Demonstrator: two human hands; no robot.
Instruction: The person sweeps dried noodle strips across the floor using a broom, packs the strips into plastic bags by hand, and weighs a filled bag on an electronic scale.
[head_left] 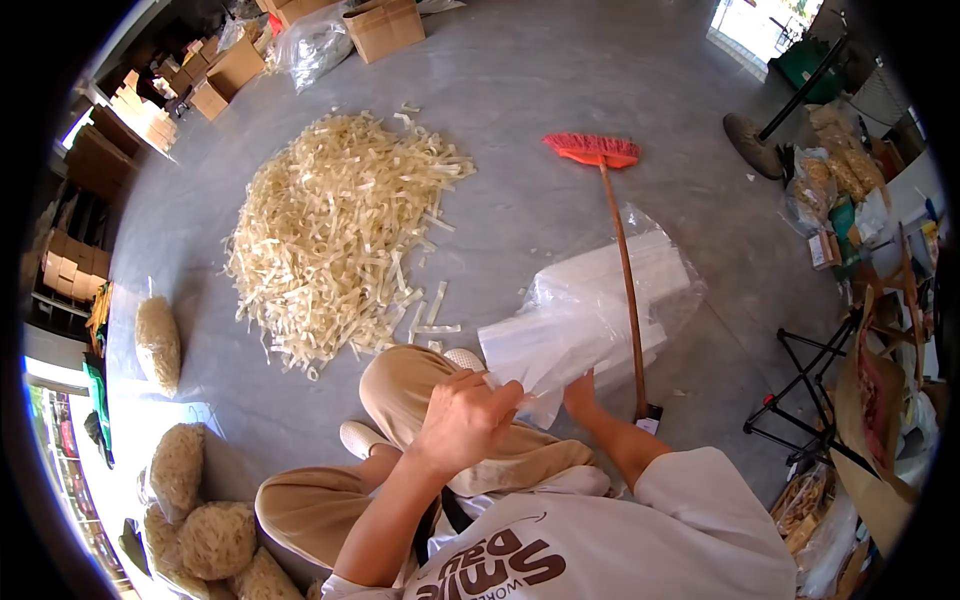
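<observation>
My left hand (465, 420) is closed in front of my bent knee, gripping the edge of a clear plastic bag (545, 350). From there the bag stretches to the right, towards my right hand (580, 396). That hand is at the bag's near side, its fingers mostly hidden, so I cannot tell whether they grip it. Beyond both hands, a stack of flat plastic bags (620, 275) lies on the floor in a loose clear wrapper. A broom (622, 250) with a red head rests across the stack, its handle end beside my right forearm.
A large heap of pale, curled strips (335, 230) covers the floor ahead to the left. Filled bags (215, 540) sit at lower left, another filled bag (157, 345) farther up. Cardboard boxes (385, 28) stand at the back. A black folding frame (805, 390) is at right.
</observation>
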